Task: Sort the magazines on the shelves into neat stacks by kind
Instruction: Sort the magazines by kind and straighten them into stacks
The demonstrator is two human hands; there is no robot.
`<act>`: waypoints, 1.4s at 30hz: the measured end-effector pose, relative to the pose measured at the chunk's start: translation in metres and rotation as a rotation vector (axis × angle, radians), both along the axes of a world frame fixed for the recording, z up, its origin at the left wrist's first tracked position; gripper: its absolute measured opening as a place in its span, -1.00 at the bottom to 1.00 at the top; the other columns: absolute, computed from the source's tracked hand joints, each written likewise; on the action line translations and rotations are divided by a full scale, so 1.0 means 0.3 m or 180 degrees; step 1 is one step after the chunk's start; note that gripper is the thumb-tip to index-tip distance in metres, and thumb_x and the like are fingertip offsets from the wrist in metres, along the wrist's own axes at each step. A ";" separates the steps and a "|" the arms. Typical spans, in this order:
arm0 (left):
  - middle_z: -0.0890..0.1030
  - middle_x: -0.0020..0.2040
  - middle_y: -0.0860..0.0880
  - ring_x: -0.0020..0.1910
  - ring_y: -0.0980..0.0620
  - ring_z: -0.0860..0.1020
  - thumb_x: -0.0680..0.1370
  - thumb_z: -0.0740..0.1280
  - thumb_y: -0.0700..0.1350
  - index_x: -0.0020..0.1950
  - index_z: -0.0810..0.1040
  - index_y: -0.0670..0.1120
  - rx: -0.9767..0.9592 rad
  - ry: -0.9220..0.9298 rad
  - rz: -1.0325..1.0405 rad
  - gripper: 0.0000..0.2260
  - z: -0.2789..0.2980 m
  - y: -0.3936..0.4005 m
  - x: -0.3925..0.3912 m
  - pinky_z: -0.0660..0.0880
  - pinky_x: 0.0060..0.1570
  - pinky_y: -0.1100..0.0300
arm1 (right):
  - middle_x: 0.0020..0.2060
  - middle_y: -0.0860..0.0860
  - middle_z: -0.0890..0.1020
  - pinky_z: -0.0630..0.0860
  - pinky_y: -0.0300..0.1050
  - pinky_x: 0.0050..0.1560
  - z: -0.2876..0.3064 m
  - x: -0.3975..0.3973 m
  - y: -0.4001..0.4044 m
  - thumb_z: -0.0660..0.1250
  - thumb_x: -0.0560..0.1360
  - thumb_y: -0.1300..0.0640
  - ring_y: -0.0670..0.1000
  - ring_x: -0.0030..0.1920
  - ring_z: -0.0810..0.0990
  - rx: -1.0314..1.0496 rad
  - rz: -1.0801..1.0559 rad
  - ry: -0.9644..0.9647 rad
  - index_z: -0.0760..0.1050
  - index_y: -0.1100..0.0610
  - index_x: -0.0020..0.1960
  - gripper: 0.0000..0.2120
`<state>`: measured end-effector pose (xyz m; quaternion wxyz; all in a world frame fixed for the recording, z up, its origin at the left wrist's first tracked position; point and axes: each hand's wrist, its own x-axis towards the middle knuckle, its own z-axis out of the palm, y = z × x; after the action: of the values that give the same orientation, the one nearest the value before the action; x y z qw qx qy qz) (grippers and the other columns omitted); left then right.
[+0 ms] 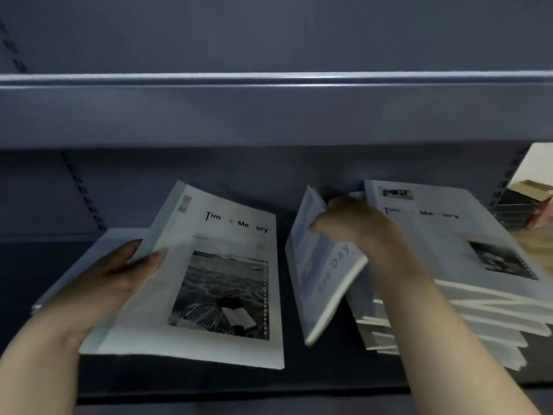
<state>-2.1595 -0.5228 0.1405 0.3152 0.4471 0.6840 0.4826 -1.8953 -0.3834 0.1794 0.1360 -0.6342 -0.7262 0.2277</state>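
presently on the lower shelf (pixel 191 384), dark grey metal, under an upper shelf (pixel 269 115) of the same colour:

item, white magazine (pixel 209 283), cover title partly legible as "tim & me ory", black-and-white photo of a figure reading by water. its left edge is lifted; left hand (pixel 104 283) grips that edge, thumb on the cover, fingers curled beneath. a pale sheet or cover (pixel 89 265) lies under it, identity unclear.

item, blue magazine (pixel 317 274), spine lettering ending "day", tilted up on its edge between the white magazine and the pile. right hand (pixel 356 226) pinches its upper part, thumb on the near face, fingers behind.

item, uneven pile of magazines (pixel 466 310) at right, edges fanned out, top copy (pixel 449 232) bearing the same title and a dark photo, blurred.

item, boxes and pale objects (pixel 532 187) at far right, too blurred to identify.
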 end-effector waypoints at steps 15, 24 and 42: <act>0.62 -0.01 0.12 0.02 0.07 0.56 0.54 0.29 0.00 0.06 0.54 0.11 -0.0177 0.0053 0.0045 -0.88 -0.188 0.028 -0.198 0.46 0.05 0.10 | -0.26 0.02 0.45 0.26 -0.20 -0.43 -0.093 -0.211 -0.074 0.27 0.48 0.12 -0.01 -0.29 0.45 0.0355 -0.0129 0.0030 0.27 0.06 -0.25 -0.80; 0.51 -0.04 -0.09 -0.21 0.05 0.47 0.61 0.17 -0.05 0.30 0.38 -0.17 -0.0595 0.1667 0.0119 -0.68 -0.255 0.119 -0.149 0.32 -0.20 0.20 | -0.31 0.01 0.40 0.25 -0.19 -0.38 -0.112 -0.229 -0.125 0.26 0.48 0.13 0.13 -0.16 0.49 0.0756 -0.0468 -0.0141 0.20 0.04 -0.30 -0.73; 0.56 0.08 -0.06 0.08 -0.02 0.55 0.61 0.16 -0.01 0.20 0.46 -0.09 -0.1586 0.3815 0.0363 -0.75 -0.252 0.117 -0.082 0.43 -0.12 0.15 | -0.29 0.02 0.42 0.22 -0.22 -0.40 -0.087 -0.280 -0.104 0.26 0.50 0.13 0.08 -0.22 0.44 0.0797 -0.0626 -0.0441 0.29 0.09 -0.20 -0.83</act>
<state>-2.1842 -0.4876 0.0650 -0.0528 0.5153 0.8553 -0.0075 -1.9794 -0.4145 0.1531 0.1852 -0.6945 -0.6910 0.0768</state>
